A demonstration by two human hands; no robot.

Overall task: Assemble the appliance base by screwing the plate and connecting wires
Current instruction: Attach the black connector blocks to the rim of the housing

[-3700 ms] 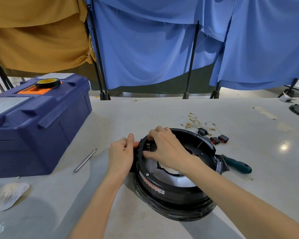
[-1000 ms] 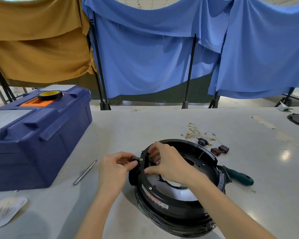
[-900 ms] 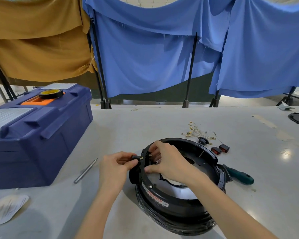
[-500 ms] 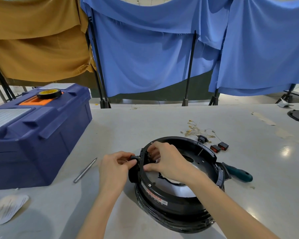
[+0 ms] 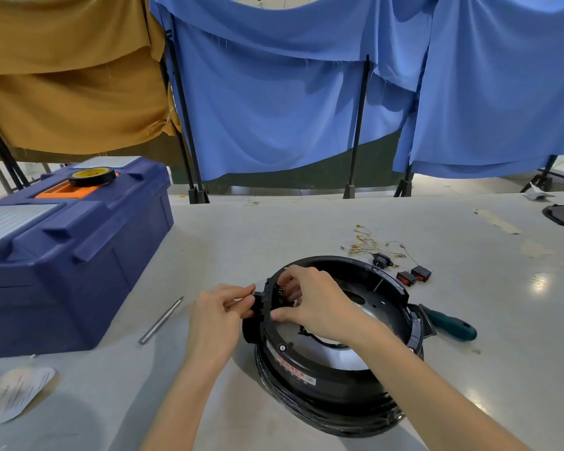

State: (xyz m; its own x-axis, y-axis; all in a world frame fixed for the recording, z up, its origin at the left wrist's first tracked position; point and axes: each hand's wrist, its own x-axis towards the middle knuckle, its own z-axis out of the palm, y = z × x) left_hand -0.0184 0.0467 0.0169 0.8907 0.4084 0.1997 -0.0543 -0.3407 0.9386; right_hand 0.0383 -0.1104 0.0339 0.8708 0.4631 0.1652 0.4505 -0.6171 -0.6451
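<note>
Two hands meet at the left rim of the appliance base, which sits on the table near us. Our left hand pinches a small black plug part against the outside of the wall. Our right hand curls over the rim, thumb on the edge and fingers inside behind the part. We judge it seats best pushed in square, the inner fingers bracing the wall. Loose wires and the screwdriver wait to the right.

blue toolbox, tape roll, paper slip
</note>
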